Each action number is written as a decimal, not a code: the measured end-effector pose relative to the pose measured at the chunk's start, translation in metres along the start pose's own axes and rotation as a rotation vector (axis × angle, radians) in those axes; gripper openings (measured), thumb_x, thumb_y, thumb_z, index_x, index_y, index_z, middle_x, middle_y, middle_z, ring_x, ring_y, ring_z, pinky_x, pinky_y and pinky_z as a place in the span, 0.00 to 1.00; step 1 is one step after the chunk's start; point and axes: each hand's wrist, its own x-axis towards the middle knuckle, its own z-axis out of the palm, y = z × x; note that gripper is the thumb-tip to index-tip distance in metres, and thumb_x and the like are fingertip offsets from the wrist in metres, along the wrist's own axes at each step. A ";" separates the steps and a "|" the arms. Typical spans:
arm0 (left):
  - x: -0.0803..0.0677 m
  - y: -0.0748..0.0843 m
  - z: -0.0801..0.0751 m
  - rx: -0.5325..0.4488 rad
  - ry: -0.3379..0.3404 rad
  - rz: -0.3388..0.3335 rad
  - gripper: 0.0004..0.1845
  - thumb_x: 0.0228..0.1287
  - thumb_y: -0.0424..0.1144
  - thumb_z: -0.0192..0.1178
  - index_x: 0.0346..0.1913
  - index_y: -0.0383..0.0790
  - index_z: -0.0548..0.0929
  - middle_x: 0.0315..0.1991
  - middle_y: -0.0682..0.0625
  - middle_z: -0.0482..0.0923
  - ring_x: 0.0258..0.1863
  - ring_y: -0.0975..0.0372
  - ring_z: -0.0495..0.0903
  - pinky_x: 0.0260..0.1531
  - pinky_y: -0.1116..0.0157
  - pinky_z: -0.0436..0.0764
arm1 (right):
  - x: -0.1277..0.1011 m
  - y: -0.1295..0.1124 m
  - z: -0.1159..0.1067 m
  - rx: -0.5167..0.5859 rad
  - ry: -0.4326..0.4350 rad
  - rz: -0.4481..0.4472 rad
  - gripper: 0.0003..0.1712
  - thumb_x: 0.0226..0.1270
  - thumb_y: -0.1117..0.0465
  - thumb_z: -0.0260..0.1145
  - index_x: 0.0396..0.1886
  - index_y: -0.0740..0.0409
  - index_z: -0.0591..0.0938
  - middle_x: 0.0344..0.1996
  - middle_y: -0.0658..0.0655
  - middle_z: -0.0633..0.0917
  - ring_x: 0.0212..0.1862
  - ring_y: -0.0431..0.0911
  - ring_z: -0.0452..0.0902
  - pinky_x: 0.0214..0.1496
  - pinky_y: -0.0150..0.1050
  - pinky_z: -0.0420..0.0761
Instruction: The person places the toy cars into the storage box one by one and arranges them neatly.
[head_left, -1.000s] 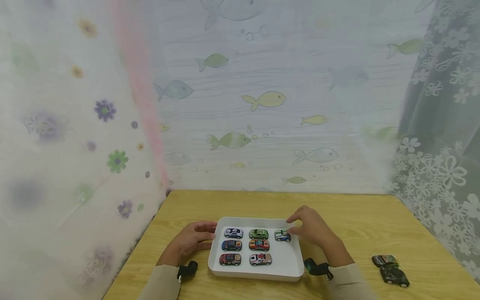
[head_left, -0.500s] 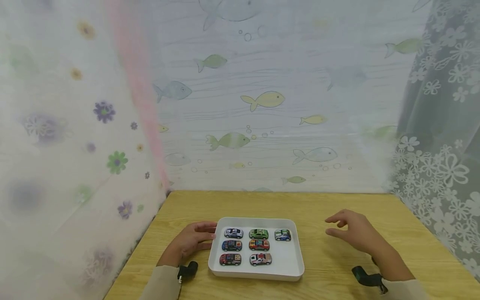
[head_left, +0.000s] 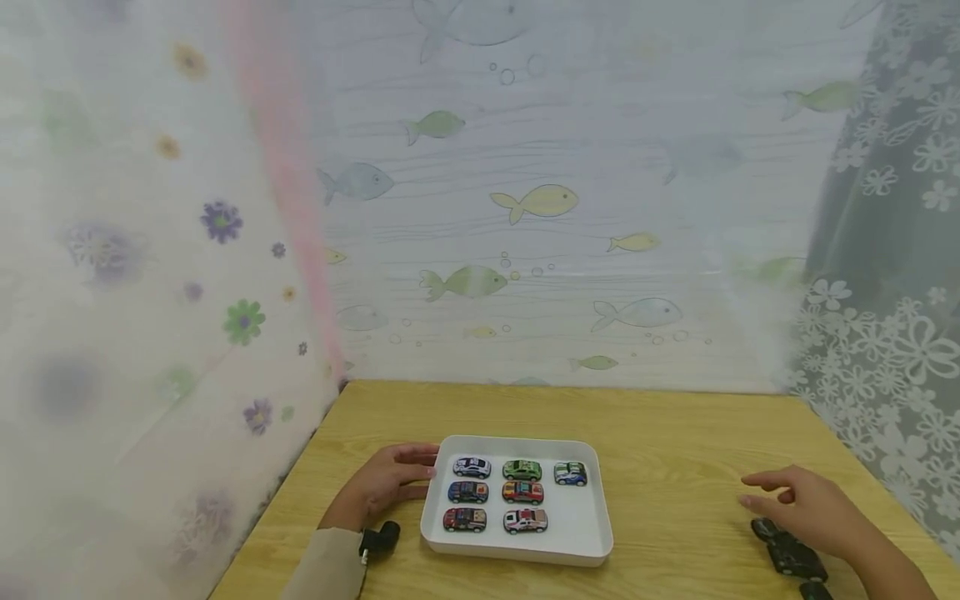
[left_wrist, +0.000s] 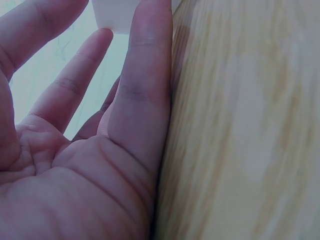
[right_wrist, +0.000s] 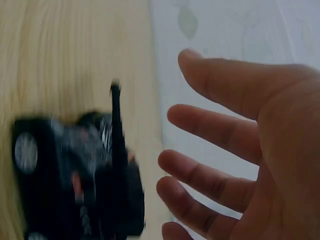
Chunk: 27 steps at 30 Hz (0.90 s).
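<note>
My left hand (head_left: 384, 485) lies at the left wall of a white tray (head_left: 573, 521), fingers extended toward it; in the left wrist view its edge rests along the wooden table. Several small toy cars stand in rows inside the tray, among them a green car (head_left: 522, 470), a red-and-yellow car (head_left: 522, 492) and a white car (head_left: 525, 521). A white, green and blue car (head_left: 570, 474) sits in the back right corner. Off to the right, my right hand (head_left: 813, 510) is over a black toy car (head_left: 797, 558), fingers spread and holding nothing. Another dark car (head_left: 763, 527) is partly hidden beside it.
The wooden table (head_left: 675, 467) extends around the tray. Behind it hangs a pale fish-print curtain (head_left: 555, 275), with a flower-print sheet (head_left: 150, 333) on the left and a lace-like flowered one (head_left: 885, 375) on the right.
My right hand has left the white, green and blue car in the tray and moved right to above the dark cars. My left hand has stayed at the tray.
</note>
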 end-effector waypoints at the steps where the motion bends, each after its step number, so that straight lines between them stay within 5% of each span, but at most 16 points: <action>1: 0.000 0.000 0.000 -0.001 -0.001 0.000 0.30 0.68 0.35 0.70 0.71 0.34 0.75 0.68 0.40 0.77 0.58 0.55 0.84 0.55 0.55 0.86 | -0.002 0.005 -0.001 0.012 -0.020 -0.005 0.31 0.76 0.44 0.64 0.64 0.64 0.82 0.59 0.76 0.80 0.48 0.59 0.85 0.39 0.51 0.86; 10: 0.000 0.000 0.000 0.010 -0.001 0.003 0.29 0.69 0.34 0.69 0.71 0.35 0.75 0.67 0.41 0.78 0.58 0.55 0.84 0.55 0.55 0.86 | -0.012 0.030 -0.008 0.073 -0.123 0.046 0.29 0.78 0.54 0.62 0.67 0.72 0.76 0.53 0.71 0.84 0.50 0.59 0.83 0.37 0.45 0.83; 27: -0.004 0.004 0.003 0.009 -0.007 0.009 0.29 0.68 0.34 0.68 0.71 0.33 0.75 0.67 0.39 0.78 0.58 0.54 0.84 0.54 0.55 0.87 | -0.008 0.031 -0.004 0.008 -0.141 0.055 0.17 0.64 0.66 0.65 0.52 0.60 0.89 0.48 0.60 0.88 0.46 0.53 0.82 0.40 0.49 0.82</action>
